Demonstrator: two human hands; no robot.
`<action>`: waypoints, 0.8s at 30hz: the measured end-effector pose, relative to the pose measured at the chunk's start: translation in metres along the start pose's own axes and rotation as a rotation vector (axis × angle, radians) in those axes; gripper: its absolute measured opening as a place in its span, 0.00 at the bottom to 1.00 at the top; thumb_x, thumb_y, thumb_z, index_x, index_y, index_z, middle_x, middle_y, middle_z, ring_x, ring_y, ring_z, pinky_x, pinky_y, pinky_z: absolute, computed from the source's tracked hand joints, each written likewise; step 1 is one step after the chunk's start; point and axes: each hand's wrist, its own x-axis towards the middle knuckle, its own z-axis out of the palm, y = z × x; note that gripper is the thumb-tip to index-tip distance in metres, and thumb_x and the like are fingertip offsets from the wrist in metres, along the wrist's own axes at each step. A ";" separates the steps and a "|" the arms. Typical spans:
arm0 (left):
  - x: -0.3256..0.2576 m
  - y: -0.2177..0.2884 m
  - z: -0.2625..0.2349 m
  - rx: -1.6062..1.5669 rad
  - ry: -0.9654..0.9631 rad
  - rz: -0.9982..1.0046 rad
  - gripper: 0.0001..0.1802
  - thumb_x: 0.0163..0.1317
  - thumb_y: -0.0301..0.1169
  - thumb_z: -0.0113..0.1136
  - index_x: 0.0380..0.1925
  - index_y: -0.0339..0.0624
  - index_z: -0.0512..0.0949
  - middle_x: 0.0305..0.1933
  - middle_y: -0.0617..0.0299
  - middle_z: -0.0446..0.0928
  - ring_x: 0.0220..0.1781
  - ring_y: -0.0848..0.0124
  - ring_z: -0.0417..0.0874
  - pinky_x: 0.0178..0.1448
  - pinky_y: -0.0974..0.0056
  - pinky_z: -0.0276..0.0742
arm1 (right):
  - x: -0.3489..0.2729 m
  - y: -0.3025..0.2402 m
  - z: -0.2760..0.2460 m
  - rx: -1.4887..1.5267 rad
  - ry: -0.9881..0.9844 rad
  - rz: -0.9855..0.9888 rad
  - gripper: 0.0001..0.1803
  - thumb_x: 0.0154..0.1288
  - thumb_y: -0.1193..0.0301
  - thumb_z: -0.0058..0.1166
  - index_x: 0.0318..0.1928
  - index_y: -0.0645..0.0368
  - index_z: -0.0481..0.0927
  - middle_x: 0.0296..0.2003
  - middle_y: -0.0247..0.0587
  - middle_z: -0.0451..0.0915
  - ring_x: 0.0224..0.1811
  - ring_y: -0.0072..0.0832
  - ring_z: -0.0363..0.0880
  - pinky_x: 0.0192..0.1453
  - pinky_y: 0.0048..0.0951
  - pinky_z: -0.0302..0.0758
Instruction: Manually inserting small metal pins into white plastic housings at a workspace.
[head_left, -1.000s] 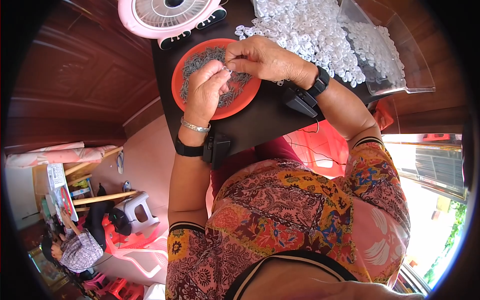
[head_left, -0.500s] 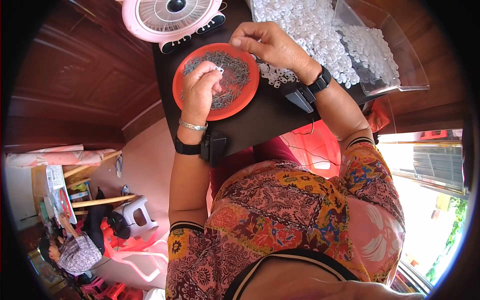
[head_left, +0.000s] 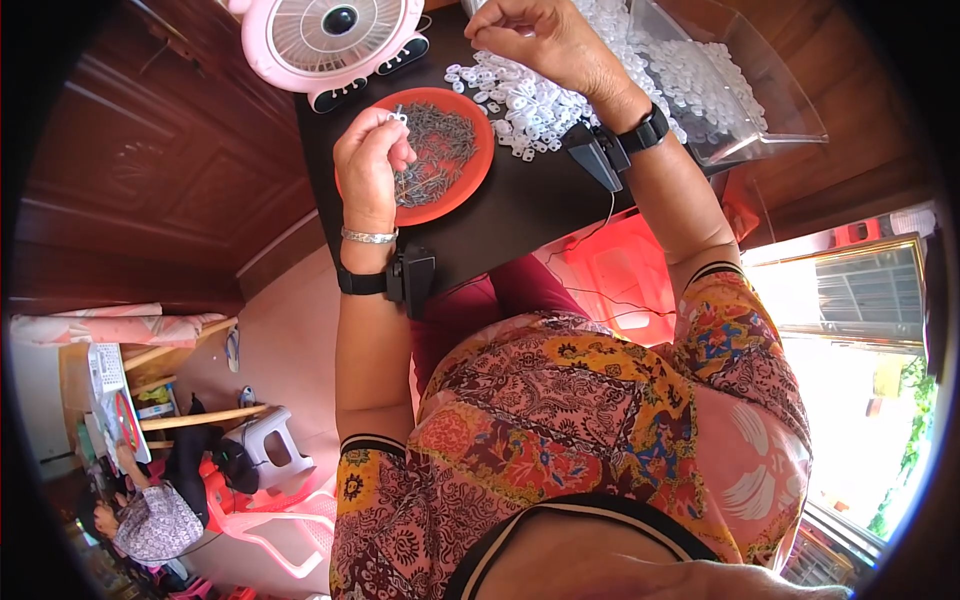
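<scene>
Left hand: pinching a small white piece, above the red plate.
Right hand: fingertips cut off, grip unclear, perhaps on the white pile.

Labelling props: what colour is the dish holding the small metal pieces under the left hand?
Orange-red dish, round, clearest in the head view.

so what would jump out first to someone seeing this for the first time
Probably the heap of small white plastic pieces at the top of the black table, with the right hand on it. Left of it, an orange dish holds small dark metal parts, and the left hand pinches one above it.
</scene>
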 end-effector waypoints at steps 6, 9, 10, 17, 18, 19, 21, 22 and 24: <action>-0.011 0.020 0.006 -0.026 -0.004 0.076 0.08 0.60 0.27 0.51 0.24 0.37 0.73 0.18 0.66 0.69 0.21 0.76 0.70 0.29 0.72 0.65 | -0.019 -0.014 -0.020 -0.122 0.042 0.136 0.04 0.61 0.75 0.58 0.36 0.60 0.82 0.27 0.28 0.80 0.31 0.14 0.74 0.35 0.19 0.72; -0.024 0.028 0.003 -0.004 -0.010 0.100 0.09 0.61 0.29 0.51 0.26 0.36 0.74 0.19 0.64 0.68 0.22 0.73 0.71 0.30 0.70 0.66 | -0.032 -0.023 -0.024 -0.175 0.046 0.198 0.07 0.58 0.75 0.60 0.38 0.61 0.82 0.29 0.34 0.81 0.30 0.20 0.77 0.36 0.22 0.74; -0.031 0.031 0.004 -0.047 -0.016 0.095 0.09 0.61 0.30 0.50 0.26 0.37 0.73 0.19 0.64 0.68 0.23 0.73 0.71 0.30 0.70 0.65 | -0.036 -0.016 -0.027 -0.328 0.022 0.112 0.06 0.63 0.73 0.56 0.39 0.61 0.82 0.28 0.28 0.80 0.34 0.14 0.76 0.42 0.19 0.73; -0.083 0.017 0.003 -0.217 0.038 0.053 0.08 0.61 0.28 0.48 0.26 0.36 0.70 0.19 0.63 0.67 0.22 0.72 0.70 0.29 0.69 0.66 | -0.057 0.031 -0.018 -0.593 -0.171 0.153 0.09 0.60 0.68 0.57 0.39 0.58 0.83 0.30 0.40 0.82 0.31 0.29 0.80 0.38 0.28 0.76; -0.091 0.012 0.004 -0.189 0.067 0.018 0.08 0.61 0.28 0.47 0.26 0.37 0.70 0.19 0.63 0.67 0.22 0.72 0.70 0.29 0.69 0.65 | -0.059 0.041 -0.015 -0.686 -0.210 0.092 0.10 0.59 0.66 0.57 0.38 0.58 0.83 0.31 0.41 0.82 0.31 0.33 0.80 0.38 0.30 0.76; -0.099 0.007 0.003 -0.184 0.083 -0.007 0.08 0.62 0.29 0.47 0.26 0.37 0.70 0.19 0.63 0.67 0.22 0.72 0.70 0.28 0.70 0.65 | -0.059 0.047 -0.008 -0.776 -0.253 0.028 0.11 0.58 0.65 0.57 0.37 0.57 0.83 0.32 0.42 0.83 0.31 0.37 0.81 0.38 0.32 0.76; -0.108 -0.002 0.001 -0.181 0.103 -0.063 0.08 0.61 0.29 0.47 0.27 0.36 0.71 0.20 0.63 0.68 0.22 0.72 0.71 0.27 0.70 0.64 | -0.060 0.058 -0.001 -0.799 -0.267 0.035 0.10 0.57 0.64 0.57 0.35 0.55 0.83 0.34 0.41 0.82 0.35 0.41 0.80 0.41 0.36 0.76; -0.110 -0.006 -0.001 -0.181 0.110 -0.062 0.08 0.61 0.29 0.47 0.27 0.36 0.71 0.20 0.63 0.68 0.22 0.72 0.71 0.27 0.70 0.64 | -0.058 0.059 0.004 -0.879 -0.315 0.023 0.10 0.57 0.63 0.57 0.35 0.54 0.83 0.34 0.41 0.81 0.37 0.41 0.79 0.42 0.37 0.76; -0.114 -0.013 -0.005 -0.185 0.113 -0.105 0.08 0.61 0.29 0.47 0.27 0.36 0.72 0.20 0.63 0.69 0.22 0.72 0.71 0.27 0.70 0.64 | -0.057 0.059 0.013 -0.998 -0.379 0.015 0.09 0.56 0.63 0.58 0.35 0.52 0.83 0.34 0.41 0.78 0.41 0.40 0.77 0.47 0.40 0.74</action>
